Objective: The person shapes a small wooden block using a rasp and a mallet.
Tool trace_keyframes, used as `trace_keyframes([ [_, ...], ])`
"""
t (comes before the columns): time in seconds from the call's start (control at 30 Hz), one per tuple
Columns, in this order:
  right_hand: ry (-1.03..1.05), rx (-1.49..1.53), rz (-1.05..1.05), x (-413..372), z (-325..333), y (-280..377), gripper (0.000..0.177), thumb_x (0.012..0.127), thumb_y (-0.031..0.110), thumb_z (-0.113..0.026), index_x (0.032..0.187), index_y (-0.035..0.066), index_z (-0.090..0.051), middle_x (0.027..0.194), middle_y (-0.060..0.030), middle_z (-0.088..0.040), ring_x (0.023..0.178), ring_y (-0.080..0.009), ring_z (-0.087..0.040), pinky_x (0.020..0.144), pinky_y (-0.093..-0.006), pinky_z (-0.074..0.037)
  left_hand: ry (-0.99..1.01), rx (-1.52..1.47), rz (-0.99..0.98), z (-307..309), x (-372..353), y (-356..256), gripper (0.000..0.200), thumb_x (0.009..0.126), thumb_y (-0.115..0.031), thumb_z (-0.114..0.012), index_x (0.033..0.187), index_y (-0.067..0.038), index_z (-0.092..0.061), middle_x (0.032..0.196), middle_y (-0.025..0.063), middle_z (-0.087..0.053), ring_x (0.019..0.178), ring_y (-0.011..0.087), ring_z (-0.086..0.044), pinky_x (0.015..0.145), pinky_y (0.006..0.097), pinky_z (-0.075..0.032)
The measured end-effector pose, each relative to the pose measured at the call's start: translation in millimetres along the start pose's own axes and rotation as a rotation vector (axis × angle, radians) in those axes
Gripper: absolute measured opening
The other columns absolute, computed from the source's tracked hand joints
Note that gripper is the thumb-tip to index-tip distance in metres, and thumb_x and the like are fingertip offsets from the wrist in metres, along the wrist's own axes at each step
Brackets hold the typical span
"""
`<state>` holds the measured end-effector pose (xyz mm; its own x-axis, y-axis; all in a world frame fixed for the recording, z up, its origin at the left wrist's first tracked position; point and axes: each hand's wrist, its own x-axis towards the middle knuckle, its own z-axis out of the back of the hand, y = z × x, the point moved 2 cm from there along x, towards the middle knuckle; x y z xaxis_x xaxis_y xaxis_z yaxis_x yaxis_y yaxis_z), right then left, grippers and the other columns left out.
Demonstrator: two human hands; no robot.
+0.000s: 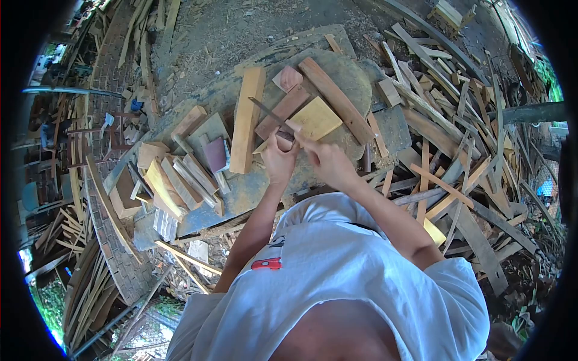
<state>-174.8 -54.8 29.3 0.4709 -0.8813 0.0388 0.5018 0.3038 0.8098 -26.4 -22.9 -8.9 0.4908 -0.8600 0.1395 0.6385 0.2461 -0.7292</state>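
Note:
My left hand [280, 159] is closed around a small dark wooden piece [285, 136], held over the near edge of the worktable. Beside it my right hand [330, 162] is closed at the near end of a long thin dark blade [265, 109], which points away to the upper left across the wood piece. The fingers hide the blade's grip. Just beyond the hands lie a yellow board [316, 119], a reddish-brown block [283, 112], a pinkish block [288, 79], a long light beam [247, 120] and a long brown beam [337, 101].
Several wood offcuts [180, 180] stand in a row on the left of the worktable [355, 75], near a purple-faced block [215, 154]. A large heap of scrap slats [448, 126] covers the ground on the right. A brick strip [108, 198] runs along the left.

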Motion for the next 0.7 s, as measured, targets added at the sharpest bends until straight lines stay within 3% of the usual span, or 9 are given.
trace_keyframes([
  [0.17, 0.029, 0.028, 0.031, -2, -3, -2, 0.043, 0.081, 0.006, -0.05, 0.123, 0.011, -0.057, 0.078, -0.0263, -0.062, 0.073, -0.0411, -0.062, 0.069, -0.0501, -0.05, 0.044, 0.021, 0.062, 0, -4, -7, 0.053, 0.069, -0.026, -0.077, 0.11, 0.001, -0.058, 0.083, 0.0244, -0.065, 0.08, 0.0395, -0.065, 0.069, 0.0417, -0.052],
  [0.23, 0.004, -0.001, 0.003, 5, -3, -3, 0.043, 0.08, 0.006, -0.051, 0.123, 0.011, -0.057, 0.078, -0.0261, -0.062, 0.072, -0.0409, -0.062, 0.069, -0.0502, -0.05, -0.039, -0.017, -0.066, -1, -1, -10, 0.051, 0.07, -0.026, -0.077, 0.11, -0.001, -0.058, 0.082, 0.0239, -0.065, 0.079, 0.0391, -0.065, 0.067, 0.0411, -0.053],
  [0.43, 0.123, -0.045, -0.001, -12, 12, 4, 0.042, 0.082, 0.006, -0.048, 0.123, 0.01, -0.056, 0.08, -0.0255, -0.062, 0.073, -0.0411, -0.062, 0.069, -0.05, -0.05, -0.027, -0.004, -0.034, 0, -1, -12, 0.05, 0.069, -0.026, -0.077, 0.109, -0.001, -0.059, 0.083, 0.0241, -0.065, 0.082, 0.0382, -0.065, 0.069, 0.0402, -0.053],
  [0.5, 0.071, 0.008, -0.113, 7, 8, -10, 0.043, 0.082, 0.006, -0.049, 0.123, 0.012, -0.057, 0.079, -0.026, -0.062, 0.074, -0.0417, -0.062, 0.069, -0.0503, -0.05, -0.049, -0.04, -0.054, -1, -4, -11, 0.049, 0.069, -0.025, -0.077, 0.108, -0.001, -0.059, 0.084, 0.0244, -0.065, 0.083, 0.0379, -0.065, 0.07, 0.0401, -0.053],
  [0.7, 0.028, -0.019, 0.049, -14, 11, 6, 0.045, 0.079, 0.003, -0.051, 0.123, 0.01, -0.056, 0.076, -0.0267, -0.06, 0.073, -0.0414, -0.062, 0.067, -0.0484, -0.051, 0.014, -0.031, -0.007, -1, 1, -9, 0.049, 0.069, -0.021, -0.076, 0.109, 0.0, -0.059, 0.09, 0.0245, -0.065, 0.086, 0.0364, -0.065, 0.073, 0.0394, -0.052],
])
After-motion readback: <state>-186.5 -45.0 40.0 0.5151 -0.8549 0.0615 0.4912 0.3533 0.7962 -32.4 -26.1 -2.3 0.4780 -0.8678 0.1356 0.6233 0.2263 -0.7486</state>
